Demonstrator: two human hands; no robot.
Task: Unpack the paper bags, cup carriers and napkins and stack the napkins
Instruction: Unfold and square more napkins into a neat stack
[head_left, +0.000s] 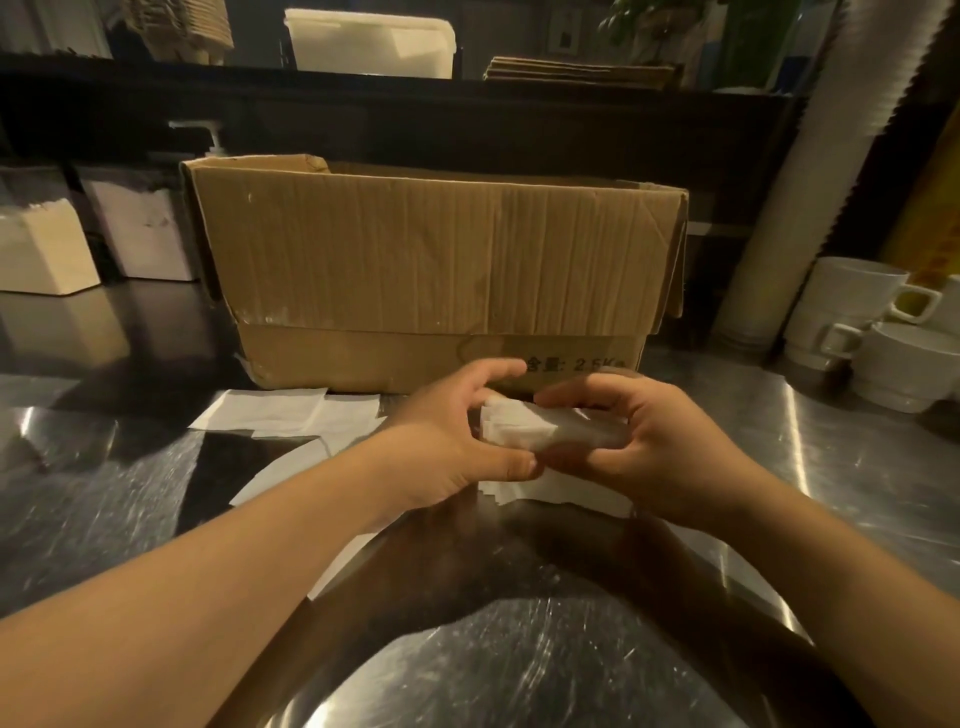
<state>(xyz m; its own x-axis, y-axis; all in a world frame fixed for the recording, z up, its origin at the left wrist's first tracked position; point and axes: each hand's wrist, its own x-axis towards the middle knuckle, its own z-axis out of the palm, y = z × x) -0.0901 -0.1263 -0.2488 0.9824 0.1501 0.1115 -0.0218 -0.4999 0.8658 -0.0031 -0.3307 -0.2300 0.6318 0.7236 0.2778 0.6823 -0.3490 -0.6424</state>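
Observation:
A pack of white napkins (524, 428) in a clear plastic wrap is held just above the steel counter, in front of the open cardboard box (431, 270). My left hand (457, 441) pinches the bare napkin end, thumb below and fingers above. My right hand (654, 441) grips the wrapped end. Loose white napkins (280, 413) lie flat on the counter to the left, and more of them (561, 493) lie under my hands. The inside of the box is hidden.
The steel counter (519, 649) reflects light. White napkin stacks (41, 249) stand at the far left beside a pump bottle (208, 137). Stacked white cups (852, 306) and a tall sleeve of paper cups (810, 171) stand at the right. A shelf runs behind the box.

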